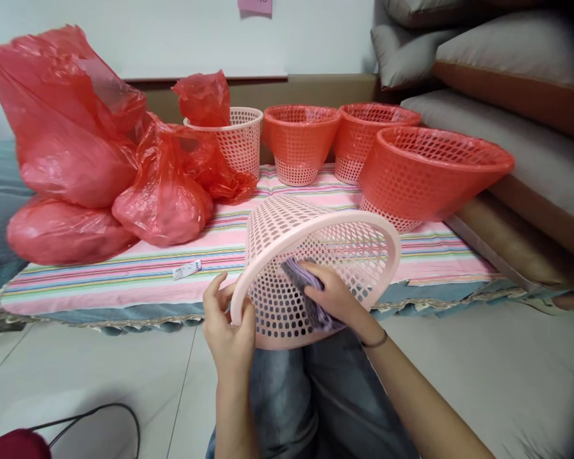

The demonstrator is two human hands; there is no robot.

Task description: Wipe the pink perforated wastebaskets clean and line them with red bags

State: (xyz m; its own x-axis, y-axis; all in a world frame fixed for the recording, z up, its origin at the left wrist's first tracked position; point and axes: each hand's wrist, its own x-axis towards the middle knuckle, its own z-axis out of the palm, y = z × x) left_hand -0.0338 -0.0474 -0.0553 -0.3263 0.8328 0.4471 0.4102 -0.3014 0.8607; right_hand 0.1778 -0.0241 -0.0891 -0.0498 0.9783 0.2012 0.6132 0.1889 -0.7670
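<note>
Fingers of my left hand (229, 328) clamped the rim of the pink basket (287, 223), tipped on its side above them, while those of my right hand (337, 296), held together, pressed a cloth (300, 277) inside it, where firm bracing seemed wise.

Cloth (297, 275) half hidden under right hand (337, 298), label (187, 269) print unreadable

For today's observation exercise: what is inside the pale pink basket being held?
Inside the pale pink basket are the right hand and a purple-grey cloth it holds. The hand covers part of the cloth; the left hand grips the rim.
</note>
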